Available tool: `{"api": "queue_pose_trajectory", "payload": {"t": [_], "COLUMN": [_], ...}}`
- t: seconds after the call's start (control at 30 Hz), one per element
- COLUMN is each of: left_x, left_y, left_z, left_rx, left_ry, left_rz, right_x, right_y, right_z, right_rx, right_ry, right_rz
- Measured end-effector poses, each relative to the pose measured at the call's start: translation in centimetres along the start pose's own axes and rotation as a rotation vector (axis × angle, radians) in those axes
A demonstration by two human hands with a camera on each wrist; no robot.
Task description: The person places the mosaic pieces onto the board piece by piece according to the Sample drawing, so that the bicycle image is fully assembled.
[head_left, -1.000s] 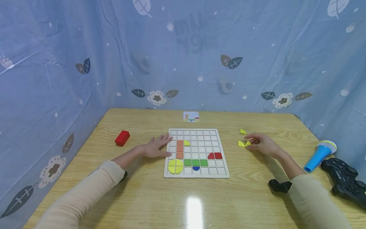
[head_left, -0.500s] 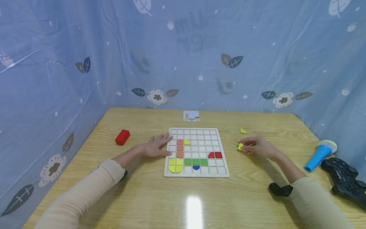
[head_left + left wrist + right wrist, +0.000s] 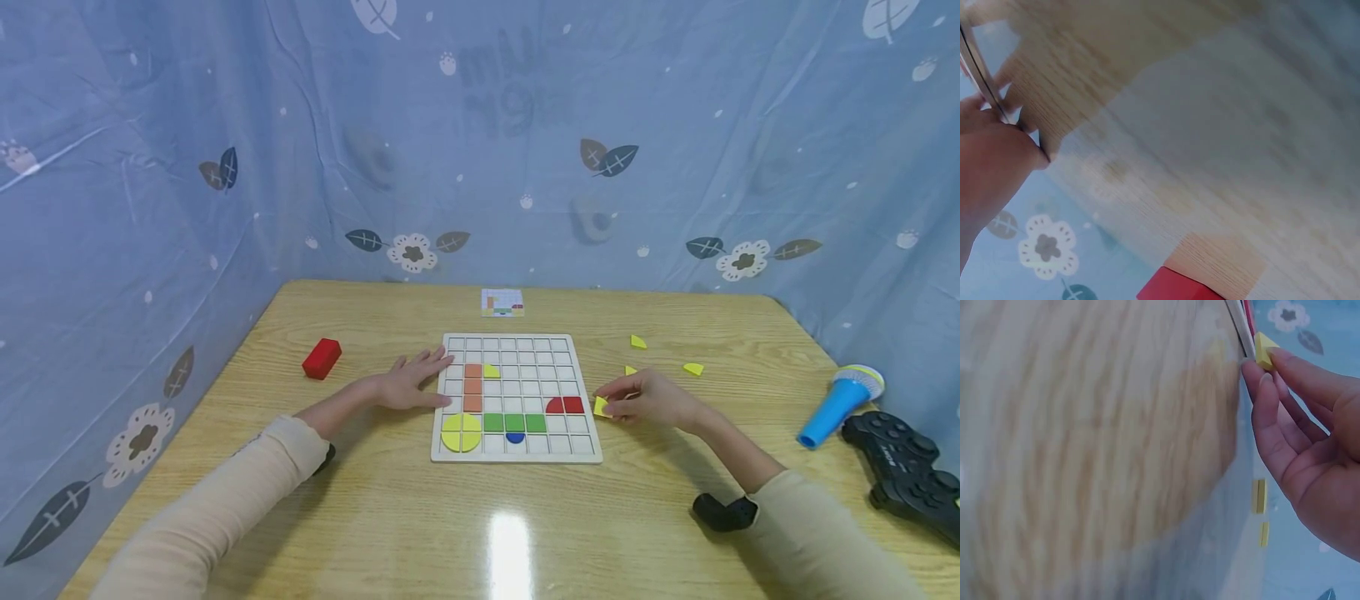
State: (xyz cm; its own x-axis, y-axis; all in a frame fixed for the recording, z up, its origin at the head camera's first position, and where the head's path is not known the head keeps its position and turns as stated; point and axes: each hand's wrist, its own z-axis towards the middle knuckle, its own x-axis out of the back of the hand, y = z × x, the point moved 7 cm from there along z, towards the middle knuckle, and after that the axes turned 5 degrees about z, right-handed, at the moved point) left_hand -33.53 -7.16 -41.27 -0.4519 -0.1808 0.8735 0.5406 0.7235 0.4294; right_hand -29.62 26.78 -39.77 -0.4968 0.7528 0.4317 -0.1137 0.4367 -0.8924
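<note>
My right hand (image 3: 651, 402) pinches a yellow quarter-circle tile (image 3: 601, 407) between thumb and fingers, right at the right edge of a white grid board (image 3: 517, 457). The right wrist view shows the same tile (image 3: 1264, 351) tilted at the fingertips. My left hand (image 3: 408, 385) lies with spread fingers on the board's left edge; in the left wrist view its fingers overlap the board's rim (image 3: 982, 72). On the board are orange squares (image 3: 472, 387), green squares (image 3: 513, 423), a blue half-circle (image 3: 515, 437), red tiles (image 3: 573, 405), a single yellow quarter (image 3: 491, 371) and a yellow circle of quarters (image 3: 461, 432).
Loose yellow quarter-circles lie beyond my right hand, one (image 3: 637, 342) farther back and another (image 3: 693, 368) to the right. A patterned card (image 3: 502, 302) lies behind the board. A red block (image 3: 322, 358) sits left. A toy microphone (image 3: 840, 408) and a black game controller (image 3: 903, 471) lie right.
My right hand has picked up a yellow tile from the loose ones and moved it left and nearer to me, to the board's right edge. The left hand stays in place.
</note>
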Motion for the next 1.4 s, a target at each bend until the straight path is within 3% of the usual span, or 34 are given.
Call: {"api": "queue_pose_trajectory", "payload": {"t": [0.4, 1.03, 1.4], "left_x": [0.0, -0.1, -0.1], "left_y": [0.1, -0.1, 0.0], "left_z": [0.0, 0.1, 0.1], "left_rx": [0.018, 0.012, 0.016], "left_ry": [0.006, 0.011, 0.012], "left_rz": [0.02, 0.009, 0.013], "right_x": [-2.4, -3.2, -3.3], "right_y": [-1.4, -2.1, -2.3], "right_z": [0.2, 1.0, 0.8], "right_rx": [-0.021, -0.004, -0.005], "right_ry": [-0.063, 0.017, 0.022], "right_rz": [0.024, -0.144, -0.116]}}
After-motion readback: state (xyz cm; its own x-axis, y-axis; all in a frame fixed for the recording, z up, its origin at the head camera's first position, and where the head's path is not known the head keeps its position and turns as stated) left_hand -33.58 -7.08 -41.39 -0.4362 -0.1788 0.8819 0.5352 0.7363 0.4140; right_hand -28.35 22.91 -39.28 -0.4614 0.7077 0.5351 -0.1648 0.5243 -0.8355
